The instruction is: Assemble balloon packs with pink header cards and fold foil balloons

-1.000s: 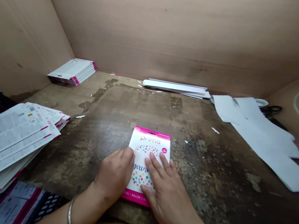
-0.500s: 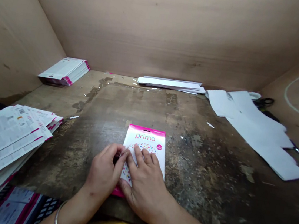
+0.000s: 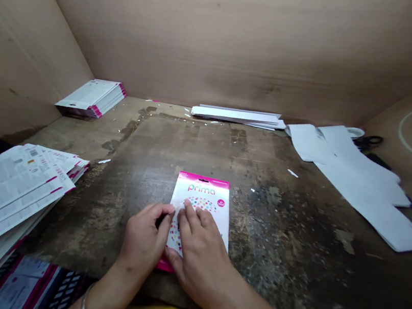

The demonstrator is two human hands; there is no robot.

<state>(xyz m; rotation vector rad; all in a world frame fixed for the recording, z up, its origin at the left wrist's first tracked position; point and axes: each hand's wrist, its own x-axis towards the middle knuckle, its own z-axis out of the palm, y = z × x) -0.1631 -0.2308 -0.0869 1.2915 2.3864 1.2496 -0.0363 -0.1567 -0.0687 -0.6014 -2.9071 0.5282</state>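
A pink and white card printed "prima" (image 3: 205, 193) lies flat on the worn wooden table (image 3: 278, 212), near its front edge. My left hand (image 3: 142, 240) rests at the card's left edge, fingers curled with the fingertips pinching at that edge. My right hand (image 3: 197, 249) lies on top of the card, fingers together and pressing down, covering its lower half. The two hands touch at the fingertips.
A fanned stack of printed sheets (image 3: 3, 191) sits at the left, more under it by the front edge. A small card stack (image 3: 90, 97) stands at the back left. White strips (image 3: 237, 116) and white paper pieces (image 3: 360, 180) lie at the back and right, with scissors (image 3: 368, 141).
My hands slid left over the card and came together at its left edge; the left fingers curled into a pinch. The card has stayed in place.
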